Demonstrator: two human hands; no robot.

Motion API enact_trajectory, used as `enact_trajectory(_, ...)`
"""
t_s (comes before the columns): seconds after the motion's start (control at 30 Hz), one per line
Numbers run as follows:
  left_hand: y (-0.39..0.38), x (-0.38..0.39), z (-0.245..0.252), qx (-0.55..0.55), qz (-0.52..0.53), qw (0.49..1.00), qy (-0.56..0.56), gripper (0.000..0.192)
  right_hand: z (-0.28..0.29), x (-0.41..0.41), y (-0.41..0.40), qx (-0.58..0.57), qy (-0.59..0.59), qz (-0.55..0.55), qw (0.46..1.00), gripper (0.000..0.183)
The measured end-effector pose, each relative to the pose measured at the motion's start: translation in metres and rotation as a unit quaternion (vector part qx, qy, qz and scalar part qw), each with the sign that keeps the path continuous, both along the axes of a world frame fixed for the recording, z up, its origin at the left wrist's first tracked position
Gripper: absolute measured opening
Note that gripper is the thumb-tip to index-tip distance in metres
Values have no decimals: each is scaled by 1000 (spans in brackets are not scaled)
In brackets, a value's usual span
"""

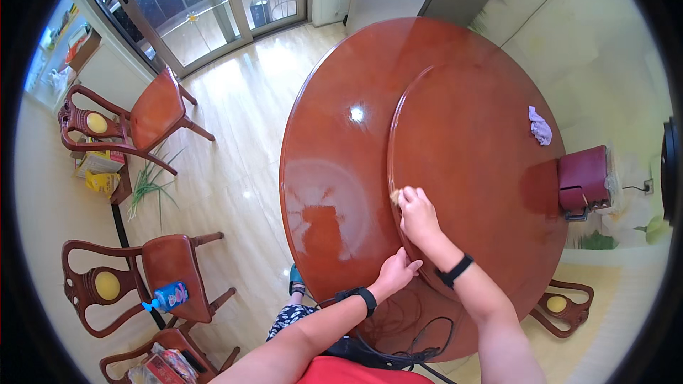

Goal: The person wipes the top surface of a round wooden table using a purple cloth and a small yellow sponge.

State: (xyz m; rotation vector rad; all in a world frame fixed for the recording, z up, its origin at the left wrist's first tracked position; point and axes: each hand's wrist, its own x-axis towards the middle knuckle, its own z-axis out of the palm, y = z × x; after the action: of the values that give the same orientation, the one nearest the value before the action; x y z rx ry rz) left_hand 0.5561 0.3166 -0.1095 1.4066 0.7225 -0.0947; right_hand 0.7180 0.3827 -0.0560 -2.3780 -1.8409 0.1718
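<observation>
My right hand (419, 216) holds a small tan pad or cloth (395, 197) against the left rim of the round wooden turntable (469, 170). Most of that pad is hidden by my fingers, so its exact kind is unclear. Lower down the same rim, my left hand (396, 272) grips the edge, thumb over the top and fingers at the side. The turntable rests on a large round reddish-brown wooden dining table (341, 85). Both wrists wear black bands.
A crumpled lilac cloth (540, 127) lies on the turntable's far right. Beyond it sits a maroon box-like appliance (582, 178). Black cables (421, 352) coil at the near edge. Wooden chairs (171, 277) line the left, one bearing a blue pump bottle (169, 296).
</observation>
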Motion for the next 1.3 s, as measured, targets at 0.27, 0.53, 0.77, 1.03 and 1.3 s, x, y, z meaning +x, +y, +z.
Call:
enact_trajectory(0.27, -2, 2, -16, -32, 29, 999, -18, 35, -1, 16, 26, 101, -11, -30, 994, 33)
enact_trajectory(0.53, -11, -4, 3, 17, -29, 999, 28, 40, 0, 11, 7, 68, -36, -50, 996, 28)
enact_trajectory(0.77, -8, -1, 11, 37, -69, 995, 59, 39, -4, 8, -5, 36, -9, 11, 999, 37)
enact_trajectory(1.03, -16, -3, -3, 14, -4, 999, 30, 40, -6, 13, 13, 107, -28, -36, 993, 28)
enact_trajectory(1.3, -20, -3, 0, 26, -26, 999, 35, 41, -2, 2, -18, 39, -9, 7, 999, 42)
